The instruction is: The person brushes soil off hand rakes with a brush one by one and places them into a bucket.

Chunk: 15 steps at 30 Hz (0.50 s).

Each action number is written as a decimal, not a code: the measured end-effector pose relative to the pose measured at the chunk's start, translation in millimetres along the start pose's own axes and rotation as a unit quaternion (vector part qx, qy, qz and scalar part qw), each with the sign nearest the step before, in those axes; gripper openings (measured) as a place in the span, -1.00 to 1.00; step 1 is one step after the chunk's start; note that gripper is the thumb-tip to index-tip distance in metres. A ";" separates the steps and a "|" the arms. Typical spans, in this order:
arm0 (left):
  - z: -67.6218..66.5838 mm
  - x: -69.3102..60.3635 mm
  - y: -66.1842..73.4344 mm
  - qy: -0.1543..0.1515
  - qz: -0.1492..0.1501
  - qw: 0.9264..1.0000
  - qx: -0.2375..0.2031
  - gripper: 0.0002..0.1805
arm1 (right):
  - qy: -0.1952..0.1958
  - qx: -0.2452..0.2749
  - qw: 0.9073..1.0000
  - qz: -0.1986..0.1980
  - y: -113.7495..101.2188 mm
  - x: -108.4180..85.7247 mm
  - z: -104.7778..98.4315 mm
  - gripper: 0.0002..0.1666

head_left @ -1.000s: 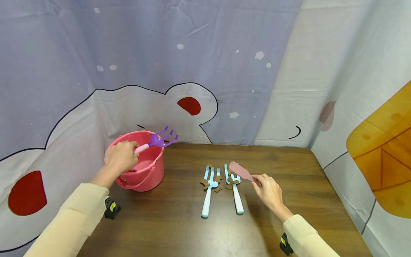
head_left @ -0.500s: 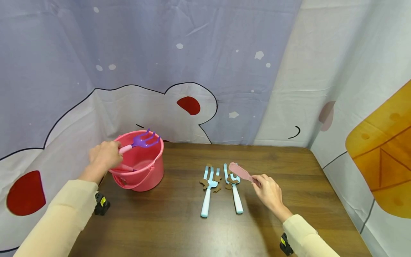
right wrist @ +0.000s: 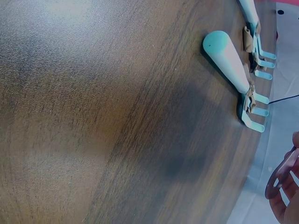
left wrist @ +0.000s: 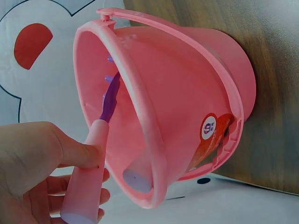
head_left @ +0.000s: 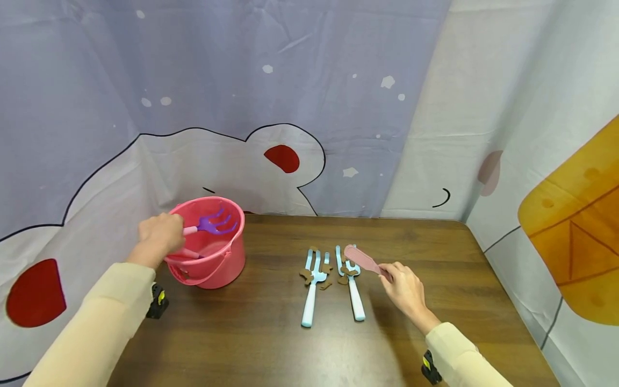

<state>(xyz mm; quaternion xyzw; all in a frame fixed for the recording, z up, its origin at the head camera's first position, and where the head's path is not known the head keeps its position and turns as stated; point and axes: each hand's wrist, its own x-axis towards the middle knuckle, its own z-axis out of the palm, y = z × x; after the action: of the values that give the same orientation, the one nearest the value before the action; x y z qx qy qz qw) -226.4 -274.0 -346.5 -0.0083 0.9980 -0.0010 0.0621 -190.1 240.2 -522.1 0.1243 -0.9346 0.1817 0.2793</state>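
Note:
In the head view my left hand grips the pink handle of a purple toy rake. The rake's tines reach inside the mouth of a pink bucket, as the left wrist view also shows. A second pink handle lies within the bucket; its far end is hidden. On the right, my right hand pinches a flat pink spatula by its handle, raised above the table. Just left of it lie two light blue toy rakes, a right one and a left one, with brown scraps on and around their tines.
The brown wooden table meets a patterned curtain at the back and right. The bucket stands near the back left, its carrying handle folded down against its side.
My left hand has moved left, and the purple rake has come down from above the bucket's rim into its mouth. My right hand keeps the spatula almost still.

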 end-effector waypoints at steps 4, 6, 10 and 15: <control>3.7 4.2 2.8 0.012 0.006 1.000 0.012 -0.84 | -0.005 -0.001 1.000 0.004 1.3 -0.4 -0.4 -0.70; 5.9 5.6 5.8 0.015 0.008 1.000 0.017 -0.86 | -0.008 -0.002 1.000 0.007 1.8 -1.0 -0.3 -0.70; 8.6 7.2 13.2 0.004 0.011 0.999 0.029 -0.81 | -0.008 -0.002 1.000 0.011 2.4 -2.4 -0.2 -0.70; 12.0 8.0 19.8 -0.006 0.012 0.999 0.040 -0.75 | -0.007 -0.002 1.000 0.011 2.1 -3.4 -0.8 -0.70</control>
<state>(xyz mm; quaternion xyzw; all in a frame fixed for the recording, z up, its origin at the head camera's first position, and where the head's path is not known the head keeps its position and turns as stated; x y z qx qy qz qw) -233.1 -254.4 -359.4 0.0064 0.9969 -0.0396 0.0681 -187.6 242.9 -523.9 0.1150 -0.9383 0.1821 0.2705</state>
